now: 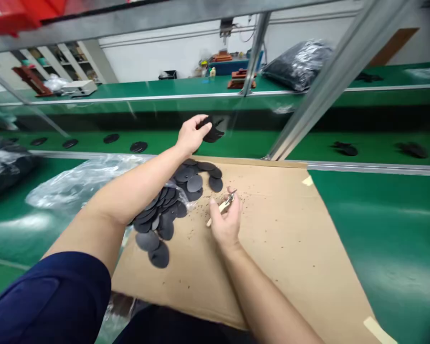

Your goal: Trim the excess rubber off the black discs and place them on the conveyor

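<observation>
My left hand reaches out over the green conveyor belt, its fingers closed on a small stack of black discs. Motion blurs the far edge of that stack. Lower down, above the cardboard sheet, my right hand grips a pair of nippers with pale handles, jaws pointing up and away. A pile of loose black discs lies on the left part of the cardboard, partly on a clear plastic bag. Tiny dark scraps are scattered around the nippers.
Several small groups of black discs sit along the green belt. A slanted metal post rises at the right of the cardboard. Filled plastic bags stand at the far left and on the back shelf.
</observation>
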Demonstrator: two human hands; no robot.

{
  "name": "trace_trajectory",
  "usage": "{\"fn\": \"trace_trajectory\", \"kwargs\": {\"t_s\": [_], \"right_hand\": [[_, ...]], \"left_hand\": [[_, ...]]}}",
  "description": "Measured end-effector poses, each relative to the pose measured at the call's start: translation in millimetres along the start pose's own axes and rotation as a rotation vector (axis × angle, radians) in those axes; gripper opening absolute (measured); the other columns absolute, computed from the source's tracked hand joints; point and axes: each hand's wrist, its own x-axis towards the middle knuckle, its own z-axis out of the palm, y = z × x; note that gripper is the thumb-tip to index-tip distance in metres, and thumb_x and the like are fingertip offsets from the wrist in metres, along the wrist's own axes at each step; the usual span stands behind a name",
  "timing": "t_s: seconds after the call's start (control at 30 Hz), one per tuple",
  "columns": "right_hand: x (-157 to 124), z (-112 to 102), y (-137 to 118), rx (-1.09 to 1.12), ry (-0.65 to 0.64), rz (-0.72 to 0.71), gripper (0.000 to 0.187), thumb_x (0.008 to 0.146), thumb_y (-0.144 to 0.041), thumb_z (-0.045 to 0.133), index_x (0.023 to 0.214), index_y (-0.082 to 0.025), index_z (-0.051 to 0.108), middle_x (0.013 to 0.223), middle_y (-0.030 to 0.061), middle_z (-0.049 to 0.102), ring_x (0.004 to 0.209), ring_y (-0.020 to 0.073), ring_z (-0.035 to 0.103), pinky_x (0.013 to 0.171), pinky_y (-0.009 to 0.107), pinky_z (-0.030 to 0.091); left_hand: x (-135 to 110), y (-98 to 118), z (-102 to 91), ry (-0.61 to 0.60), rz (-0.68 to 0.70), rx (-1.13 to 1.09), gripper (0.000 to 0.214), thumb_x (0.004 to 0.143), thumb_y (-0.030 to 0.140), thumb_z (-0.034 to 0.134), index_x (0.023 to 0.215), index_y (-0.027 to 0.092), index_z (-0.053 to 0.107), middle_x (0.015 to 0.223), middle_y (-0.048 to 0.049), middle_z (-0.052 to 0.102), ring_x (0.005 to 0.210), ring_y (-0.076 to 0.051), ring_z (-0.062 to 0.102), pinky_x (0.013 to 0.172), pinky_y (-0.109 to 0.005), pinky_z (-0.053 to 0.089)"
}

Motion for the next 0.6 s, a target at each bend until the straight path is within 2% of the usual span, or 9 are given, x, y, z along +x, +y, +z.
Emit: {"fn": "trace_trajectory", "kwargs": {"t_s": [0.1, 0.2, 0.27, 0.4, 0.5, 0.6], "right_hand": [[0, 3, 1, 0.036, 0.032, 0.076, 0.063, 0.083, -0.037, 0.061, 0.139, -0.016, 0.039, 0.110, 0.0129, 0.054, 0.103, 0.0247, 0.056, 0.088, 0.041, 0.050], [1, 2, -4, 0.040, 0.009, 0.080, 0.060, 0.086, -0.038, 0.057, 0.138, -0.014, 0.042, 0.108, 0.0120, 0.058, 0.100, 0.0225, 0.059, 0.090, 0.040, 0.049], [2, 0, -7, 0.030, -0.016, 0.023, 0.056, 0.088, -0.036, 0.054, 0.137, -0.013, 0.043, 0.108, 0.0118, 0.060, 0.099, 0.0213, 0.060, 0.092, 0.040, 0.049], [-2, -2, -10, 0.001, -0.110, -0.100, 0.055, 0.089, -0.034, 0.054, 0.139, -0.015, 0.041, 0.115, 0.0130, 0.060, 0.102, 0.0223, 0.060, 0.094, 0.042, 0.049], [-5, -4, -11, -0.086, -0.204, -0.228, 0.058, 0.088, -0.030, 0.054, 0.142, -0.017, 0.038, 0.119, 0.0145, 0.059, 0.106, 0.0253, 0.059, 0.095, 0.046, 0.048], [-4, -5, -16, -0.254, -0.294, -0.382, 0.056, 0.087, -0.028, 0.054, 0.140, -0.017, 0.040, 0.115, 0.0147, 0.060, 0.104, 0.0282, 0.057, 0.093, 0.049, 0.047]], "left_hand": [[-42, 13, -57.4, 0.074, -0.041, -0.053, 0.033, 0.089, 0.031, 0.054, 0.116, 0.013, 0.055, 0.101, -0.0025, 0.059, 0.107, -0.026, 0.059, 0.086, -0.047, 0.047], [-96, 25, -85.9, 0.118, -0.189, -0.127, 0.034, 0.092, 0.035, 0.050, 0.120, 0.015, 0.050, 0.101, -0.0021, 0.055, 0.107, -0.026, 0.060, 0.085, -0.050, 0.047], [-133, 29, -89.1, 0.116, -0.280, -0.218, 0.038, 0.088, 0.036, 0.059, 0.119, 0.018, 0.050, 0.101, -0.0025, 0.057, 0.103, -0.024, 0.061, 0.085, -0.047, 0.050], [-188, 21, -77.0, 0.112, -0.411, -0.487, 0.048, 0.074, 0.034, 0.075, 0.114, 0.018, 0.053, 0.091, -0.0034, 0.062, 0.084, -0.018, 0.063, 0.078, -0.035, 0.054], [-208, 10, -68.2, 0.138, -0.511, -0.645, 0.045, 0.070, 0.038, 0.077, 0.104, 0.017, 0.057, 0.077, -0.0004, 0.060, 0.063, -0.010, 0.057, 0.061, -0.024, 0.051], [-214, 8, -65.2, 0.057, -0.572, -0.723, 0.045, 0.067, 0.035, 0.079, 0.103, 0.017, 0.058, 0.081, 0.0000, 0.060, 0.059, -0.008, 0.054, 0.055, -0.021, 0.048]]}}
